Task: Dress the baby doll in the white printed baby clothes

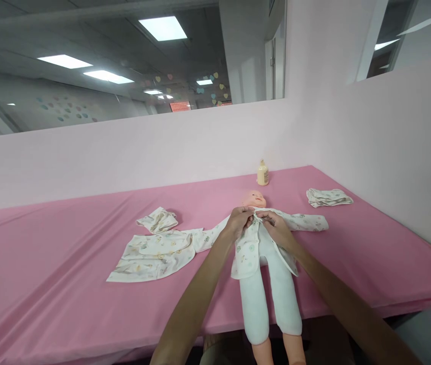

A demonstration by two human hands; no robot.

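Note:
A baby doll [257, 198] lies on its back on the pink-covered table, its lower legs past the front edge. White leggings [255, 304] cover its legs, and a white printed baby jacket [246, 253] is on its upper body, the front parted lower down. At the jacket's neckline, my left hand [240, 220] pinches the fabric edge with closed fingers. My right hand [276, 226] grips the opposite edge just beside it, fingers also closed. The fastening between the fingertips is too small to make out. Both jacket sleeves stretch out sideways.
Left of the doll lies a spread printed baby garment [154, 256], with a crumpled printed cloth [158, 220] behind it. A cream pump bottle [263, 174] stands near the wall. Folded printed cloth [329, 197] sits at the right on the pink sheet [67, 284]. Walls border the back and right.

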